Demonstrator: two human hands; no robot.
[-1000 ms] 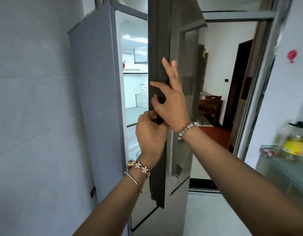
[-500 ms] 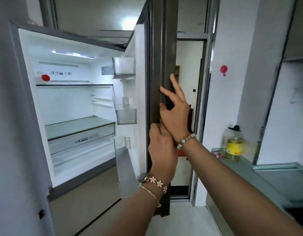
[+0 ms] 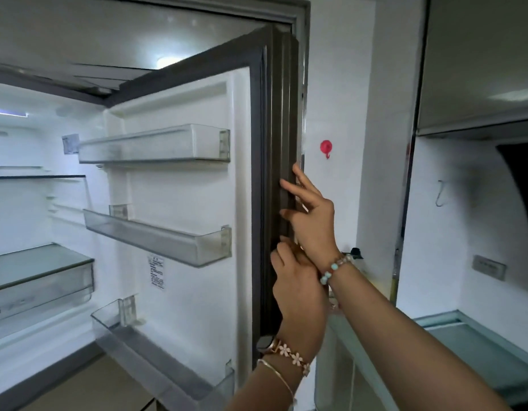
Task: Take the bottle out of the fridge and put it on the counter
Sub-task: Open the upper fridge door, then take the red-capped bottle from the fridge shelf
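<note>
The fridge door stands wide open, its white inner side facing me. My left hand grips its dark rubber-sealed edge low down. My right hand holds the same edge just above, fingers spread along it. Three clear door bins look empty. The fridge interior at left shows glass shelves and a drawer. I see no bottle inside. The pale green counter lies to the right, beyond my right forearm.
A black bottle cap peeks out behind my right wrist, over the counter's near end. A red suction hook sticks to the white wall. A dark range hood hangs over the counter at far right.
The door has swung much further open, from nearly shut to showing its whole inner side. Both hands stayed on its edge. My view has turned right toward the counter.
</note>
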